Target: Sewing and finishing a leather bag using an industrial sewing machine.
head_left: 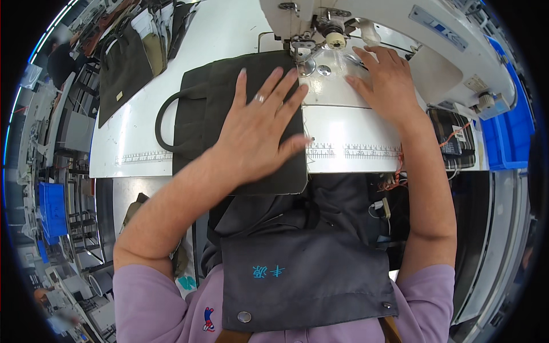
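My left hand (260, 120), a ring on it, lies with fingers spread over a dark olive fabric bag (206, 74) on the white table, beside the sewing machine's needle and presser foot (300, 54). The bag's looped handle (166, 114) sticks out to the left, and its right edge has loose threads. My right hand (386, 86) is on the machine bed (323, 88) with fingers apart, over a small shiny metal item (354, 62) that I cannot make out.
More olive bags (128, 80) lie at the back left. A plaid item (452, 137) and cords are right of the machine arm (434, 57). Blue bins (512, 131) (52, 208) stand on both sides. A person (60, 63) is at the far left. A printed ruler (354, 150) runs along the table's front.
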`<state>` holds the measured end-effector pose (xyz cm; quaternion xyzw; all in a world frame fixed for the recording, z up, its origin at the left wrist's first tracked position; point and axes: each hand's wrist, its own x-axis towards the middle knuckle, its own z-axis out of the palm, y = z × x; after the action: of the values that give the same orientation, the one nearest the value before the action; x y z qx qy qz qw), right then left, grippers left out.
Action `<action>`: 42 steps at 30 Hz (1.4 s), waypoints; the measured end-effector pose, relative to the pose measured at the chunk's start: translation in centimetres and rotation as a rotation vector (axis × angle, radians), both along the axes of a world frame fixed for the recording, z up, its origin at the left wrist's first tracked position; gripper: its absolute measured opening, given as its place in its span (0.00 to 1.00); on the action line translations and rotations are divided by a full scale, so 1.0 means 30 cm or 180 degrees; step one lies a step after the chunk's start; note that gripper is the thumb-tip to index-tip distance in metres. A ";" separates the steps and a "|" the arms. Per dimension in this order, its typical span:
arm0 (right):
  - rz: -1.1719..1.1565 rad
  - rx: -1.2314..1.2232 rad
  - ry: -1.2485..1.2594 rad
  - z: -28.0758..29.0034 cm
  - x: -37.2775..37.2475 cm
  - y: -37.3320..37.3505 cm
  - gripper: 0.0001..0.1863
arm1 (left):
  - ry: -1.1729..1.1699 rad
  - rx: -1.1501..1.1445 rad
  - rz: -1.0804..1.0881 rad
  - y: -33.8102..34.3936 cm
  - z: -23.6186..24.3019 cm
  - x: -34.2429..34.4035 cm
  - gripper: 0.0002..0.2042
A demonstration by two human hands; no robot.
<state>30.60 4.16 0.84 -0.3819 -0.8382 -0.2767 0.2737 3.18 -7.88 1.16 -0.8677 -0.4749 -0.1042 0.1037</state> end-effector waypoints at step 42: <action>0.2116 -0.5335 0.3424 -0.208 -0.242 -0.614 0.09 | -0.0796 0.0336 -0.0760 -0.278 -0.054 -0.034 0.13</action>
<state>23.34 -14.27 -5.41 -0.2723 -0.5921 0.6875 0.3203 2.15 -16.23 -0.45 -0.8916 -0.3715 -0.2476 0.0762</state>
